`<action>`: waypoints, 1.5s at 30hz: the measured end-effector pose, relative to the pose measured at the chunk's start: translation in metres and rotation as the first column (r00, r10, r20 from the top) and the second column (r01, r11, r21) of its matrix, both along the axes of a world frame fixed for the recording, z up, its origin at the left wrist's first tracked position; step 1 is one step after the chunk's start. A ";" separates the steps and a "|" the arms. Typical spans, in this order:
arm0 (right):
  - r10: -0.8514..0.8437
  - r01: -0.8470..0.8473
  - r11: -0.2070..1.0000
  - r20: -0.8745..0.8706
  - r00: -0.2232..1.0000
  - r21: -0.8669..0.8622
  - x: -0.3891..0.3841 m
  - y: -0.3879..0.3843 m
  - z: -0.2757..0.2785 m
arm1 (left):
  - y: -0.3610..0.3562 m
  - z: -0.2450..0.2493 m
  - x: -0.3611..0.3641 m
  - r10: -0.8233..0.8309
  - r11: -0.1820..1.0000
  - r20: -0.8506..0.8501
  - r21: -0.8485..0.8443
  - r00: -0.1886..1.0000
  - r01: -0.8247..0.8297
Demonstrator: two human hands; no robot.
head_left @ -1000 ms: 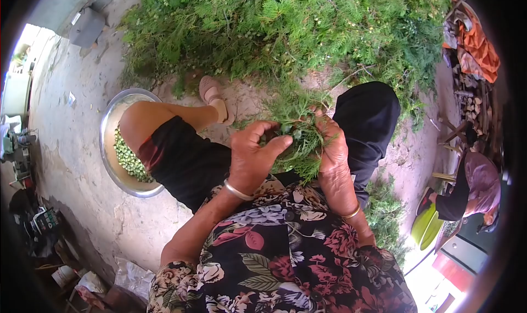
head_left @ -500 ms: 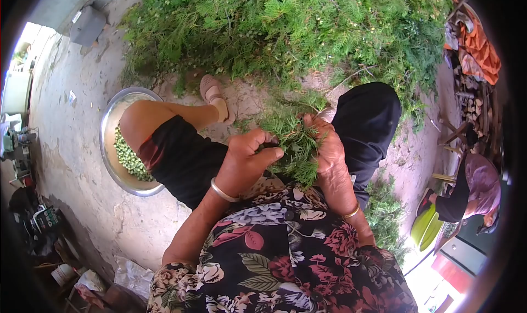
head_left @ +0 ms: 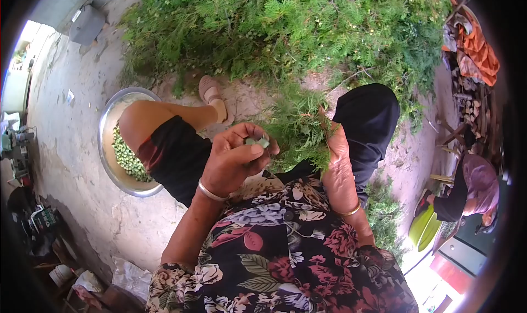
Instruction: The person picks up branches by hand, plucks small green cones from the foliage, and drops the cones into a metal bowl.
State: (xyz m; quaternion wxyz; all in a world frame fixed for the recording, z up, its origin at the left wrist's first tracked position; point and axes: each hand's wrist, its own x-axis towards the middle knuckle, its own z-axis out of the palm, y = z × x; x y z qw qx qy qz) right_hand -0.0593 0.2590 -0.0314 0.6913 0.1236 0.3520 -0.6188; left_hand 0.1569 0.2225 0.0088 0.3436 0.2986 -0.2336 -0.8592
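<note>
My left hand point(head_left: 236, 154) is curled in front of my lap, its fingers closed around small pale-green cones point(head_left: 257, 143) that show between thumb and fingertips. My right hand point(head_left: 337, 154) is wrapped round a leafy cypress branch point(head_left: 302, 126), whose green sprays hang between my two hands. The left hand is apart from the branch. Beside my left knee stands a wide metal basin point(head_left: 112, 173), partly hidden by the leg. Many small green cones point(head_left: 129, 162) lie in it.
A large heap of cut cypress branches point(head_left: 285, 33) covers the floor ahead. Another person point(head_left: 480, 184) sits at the far right near stacked firewood point(head_left: 472, 110) and an orange cloth point(head_left: 477, 44). Clear plastic bags point(head_left: 132, 277) lie at lower left; a grey box point(head_left: 88, 25) stands upper left.
My left hand has drawn back from the branch to the left and turned, showing the green cones in its fingers. The right hand has shifted slightly right and down, still on the branch.
</note>
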 end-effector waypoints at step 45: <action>0.022 -0.010 0.994 -0.100 0.995 0.110 0.013 0.006 0.015 | -0.004 -0.012 -0.008 -0.005 0.994 0.001 0.106 1.000 0.005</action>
